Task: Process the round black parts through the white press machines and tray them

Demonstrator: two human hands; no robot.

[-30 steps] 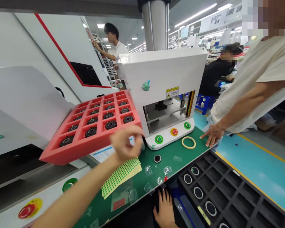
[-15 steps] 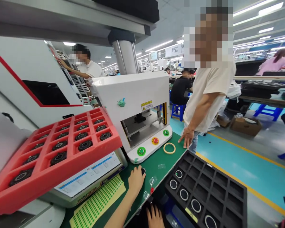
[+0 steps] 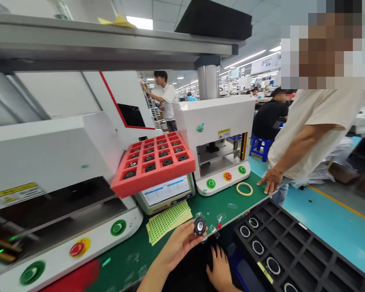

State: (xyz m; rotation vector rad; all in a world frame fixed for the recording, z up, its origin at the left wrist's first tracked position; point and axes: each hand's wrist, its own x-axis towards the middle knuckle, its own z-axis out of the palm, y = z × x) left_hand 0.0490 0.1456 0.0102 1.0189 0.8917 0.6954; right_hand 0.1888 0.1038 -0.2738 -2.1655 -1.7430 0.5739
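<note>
A round black part with a silver centre is pinched between the thumb and fingers of my left hand, raised over the front edge of the green mat. Low in the view, my right hand rests on dark cloth, its fingers spread and nothing in them. Sheets of green dot stickers lie behind my left hand. Further back, a red foam tray holding several black round parts sits on top of a screen device.
White press machines with green and red buttons stand at the left and centre. A black compartment tray with several ringed parts is at the right. A person's hand leans on the mat near a cream ring.
The view has turned left, bringing in the left press. My left hand has lifted from the mat with the round black part held in its fingers. My right hand still rests low.
</note>
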